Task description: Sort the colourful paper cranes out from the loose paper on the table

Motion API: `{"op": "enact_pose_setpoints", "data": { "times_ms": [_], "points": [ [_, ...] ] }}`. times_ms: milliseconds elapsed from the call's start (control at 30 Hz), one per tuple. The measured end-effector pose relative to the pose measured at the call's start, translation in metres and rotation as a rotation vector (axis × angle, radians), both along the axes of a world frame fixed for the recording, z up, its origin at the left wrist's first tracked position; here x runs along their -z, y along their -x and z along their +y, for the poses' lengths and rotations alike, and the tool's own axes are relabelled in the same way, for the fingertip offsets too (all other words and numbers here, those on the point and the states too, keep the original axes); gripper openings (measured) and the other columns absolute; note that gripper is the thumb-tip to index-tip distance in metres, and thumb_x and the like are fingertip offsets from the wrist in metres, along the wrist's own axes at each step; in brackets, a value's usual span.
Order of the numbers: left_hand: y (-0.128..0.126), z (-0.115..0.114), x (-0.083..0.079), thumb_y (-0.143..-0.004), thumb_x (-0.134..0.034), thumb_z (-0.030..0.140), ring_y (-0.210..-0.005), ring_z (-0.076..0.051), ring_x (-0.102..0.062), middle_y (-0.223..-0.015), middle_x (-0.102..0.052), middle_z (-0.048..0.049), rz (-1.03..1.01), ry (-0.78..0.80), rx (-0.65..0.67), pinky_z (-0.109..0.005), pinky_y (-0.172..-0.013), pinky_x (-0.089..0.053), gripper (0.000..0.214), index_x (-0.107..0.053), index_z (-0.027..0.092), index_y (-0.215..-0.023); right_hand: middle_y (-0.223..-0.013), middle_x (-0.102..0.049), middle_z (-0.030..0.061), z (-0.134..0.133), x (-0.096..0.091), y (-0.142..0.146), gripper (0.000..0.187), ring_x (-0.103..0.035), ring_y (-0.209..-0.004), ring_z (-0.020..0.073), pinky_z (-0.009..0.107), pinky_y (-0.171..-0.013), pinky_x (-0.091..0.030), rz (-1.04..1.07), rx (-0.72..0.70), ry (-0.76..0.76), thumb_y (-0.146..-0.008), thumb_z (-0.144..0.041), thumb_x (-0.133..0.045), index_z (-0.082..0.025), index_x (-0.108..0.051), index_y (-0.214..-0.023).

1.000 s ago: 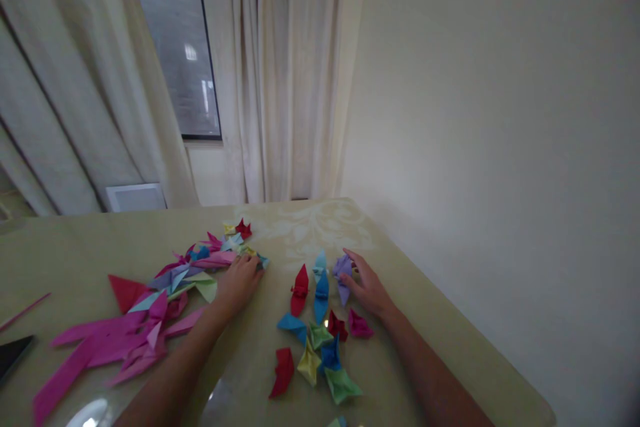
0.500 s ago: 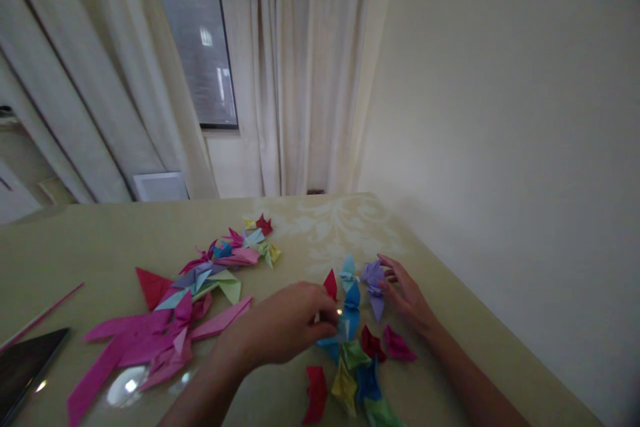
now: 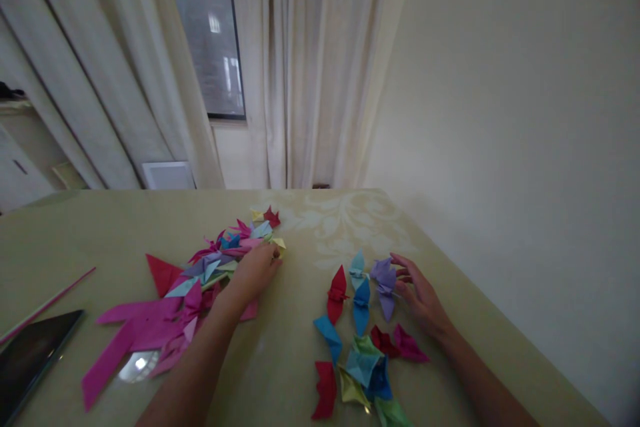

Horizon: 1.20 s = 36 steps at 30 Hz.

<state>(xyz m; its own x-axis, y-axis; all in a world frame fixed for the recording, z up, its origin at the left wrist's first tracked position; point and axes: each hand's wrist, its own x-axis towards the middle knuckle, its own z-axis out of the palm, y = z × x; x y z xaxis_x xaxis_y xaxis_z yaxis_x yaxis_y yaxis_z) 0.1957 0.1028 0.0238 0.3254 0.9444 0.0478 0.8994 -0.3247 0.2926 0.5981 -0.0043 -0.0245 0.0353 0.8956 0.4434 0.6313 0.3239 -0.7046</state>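
Head view: L hand (image 3: 253, 275) lies palm-down w/ fingers loosely spread on the right end of a heap of folded paper pieces (image 3: 210, 273), fingertips touching a yellow-green piece (image 3: 278, 244); can't tell if anything is pinched. R hand (image 3: 421, 295) lies flat, fingers apart, nothing clamped, fingertips just beside a purple origami butterfly (image 3: 385, 278). Hands well apart, w/ a row between them: red butterfly (image 3: 335, 293), light-blue one (image 3: 357, 265) & darker blue one (image 3: 361, 298), side by side. Nearer the camera, a loose cluster of more folded pieces (image 3: 364, 367) in blue, green, yellow, red, magenta. All on a pale yellow-green tabletop (image 3: 125, 233) w/ a faint floral print near the far edge. Long magenta paper strips (image 3: 135, 333) at the heap's near-left end; thin pink strip (image 3: 45, 303) further left. Dark tablet (image 3: 30, 353) at the lower left corner. Behind: cream curtains (image 3: 320, 67), window (image 3: 207, 27), plain wall (image 3: 500, 113).
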Motion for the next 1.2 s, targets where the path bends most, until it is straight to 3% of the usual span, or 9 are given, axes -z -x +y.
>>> {"op": "enact_pose_setpoints", "data": {
  "times_ms": [267,367,500,667,800,867,1000,1100,1200],
  "points": [
    [-0.007,-0.013,-0.049,-0.093,-0.062,0.024,-0.092,-0.024,-0.073,-0.096,-0.08,-0.0048,-0.168,-0.025,0.163,-0.033,-0.085,-0.052,0.013,-0.074,0.021,-0.094,-0.136,-0.065,0.0152,-0.003,-0.009,0.007,0.063,-0.067,-0.106,0.0313,0.048,-0.093,-0.057,0.024,0.063,-0.054,-0.099,-0.068,-0.052,-0.024,-0.056,-0.144],
    [-0.023,-0.031,-0.068,-0.097,-0.056,0.019,-0.099,-0.023,-0.073,-0.104,-0.081,-0.0041,-0.244,-0.047,0.316,-0.033,-0.091,-0.052,0.021,-0.077,0.023,-0.1,-0.134,-0.065,0.0152,-0.009,-0.019,0.018,0.057,-0.065,-0.11,0.0321,0.049,-0.095,-0.055,0.032,0.123,-0.135,-0.101,-0.064,-0.051,-0.024,-0.057,-0.142],
    [-0.054,-0.066,-0.086,-0.096,-0.05,0.004,-0.105,-0.024,-0.071,-0.109,-0.08,-0.0052,-0.08,-0.148,0.487,-0.037,-0.095,-0.049,0.036,-0.076,0.025,-0.107,-0.129,-0.064,0.0145,-0.023,-0.032,0.042,0.058,-0.063,-0.106,0.0316,0.047,-0.093,-0.054,0.058,0.083,-0.245,-0.099,-0.065,-0.055,-0.025,-0.057,-0.141],
    [-0.097,-0.111,-0.09,-0.097,-0.06,0.009,-0.099,-0.027,-0.07,-0.101,-0.078,-0.0082,0.189,-0.254,0.636,-0.04,-0.087,-0.048,0.018,-0.072,0.02,-0.1,-0.118,-0.067,0.0113,-0.037,-0.034,0.072,0.067,-0.064,-0.092,0.0268,0.041,-0.085,-0.056,0.065,-0.121,-0.261,-0.094,-0.068,-0.064,-0.025,-0.056,-0.145],
    [-0.117,-0.13,-0.081,-0.099,-0.059,0.012,-0.102,-0.027,-0.068,-0.104,-0.077,-0.0107,0.241,-0.379,0.698,-0.04,-0.087,-0.049,0.013,-0.071,0.018,-0.1,-0.099,-0.073,0.0072,-0.04,-0.035,0.082,0.032,-0.068,-0.091,0.0254,0.038,-0.084,-0.056,0.041,-0.224,-0.217,-0.1,-0.054,-0.065,-0.025,-0.072,-0.114],
    [-0.118,-0.131,-0.078,-0.099,-0.058,0.011,-0.104,-0.028,-0.067,-0.107,-0.075,-0.0111,0.213,-0.393,0.685,-0.041,-0.089,-0.049,0.014,-0.071,0.018,-0.102,-0.093,-0.072,0.0057,-0.039,-0.037,0.082,0.025,-0.068,-0.089,0.0244,0.037,-0.083,-0.056,0.059,-0.231,-0.235,-0.101,-0.049,-0.065,-0.025,-0.073,-0.101],
    [-0.1,-0.107,-0.067,-0.102,-0.05,0.014,-0.104,-0.022,-0.068,-0.113,-0.071,-0.0074,-0.026,-0.288,0.546,-0.035,-0.093,-0.051,0.024,-0.071,0.024,-0.11,-0.093,-0.072,0.0052,-0.032,-0.042,0.071,0.025,-0.066,-0.087,0.0233,0.035,-0.081,-0.055,0.136,-0.083,-0.245,-0.1,-0.048,-0.065,-0.025,-0.073,-0.103],
    [-0.074,-0.072,-0.042,-0.102,-0.045,0.017,-0.117,-0.025,-0.065,-0.125,-0.068,-0.0113,-0.119,-0.237,0.26,-0.038,-0.102,-0.051,0.03,-0.069,0.022,-0.12,-0.094,-0.071,0.0063,-0.019,-0.039,0.052,0.029,-0.064,-0.085,0.0224,0.034,-0.079,-0.055,0.205,0.101,-0.271,-0.098,-0.051,-0.064,-0.023,-0.073,-0.104],
    [-0.048,-0.043,-0.01,-0.094,-0.056,0.016,-0.142,-0.041,-0.048,-0.154,-0.05,-0.0222,0.078,-0.2,-0.056,-0.059,-0.112,-0.043,0.051,-0.055,0.02,-0.145,-0.095,-0.071,0.0081,-0.004,-0.028,0.031,0.038,-0.066,-0.084,0.0231,0.035,-0.075,-0.056,0.3,0.255,-0.22,-0.087,-0.057,-0.07,-0.021,-0.072,-0.098]
  ]
}}
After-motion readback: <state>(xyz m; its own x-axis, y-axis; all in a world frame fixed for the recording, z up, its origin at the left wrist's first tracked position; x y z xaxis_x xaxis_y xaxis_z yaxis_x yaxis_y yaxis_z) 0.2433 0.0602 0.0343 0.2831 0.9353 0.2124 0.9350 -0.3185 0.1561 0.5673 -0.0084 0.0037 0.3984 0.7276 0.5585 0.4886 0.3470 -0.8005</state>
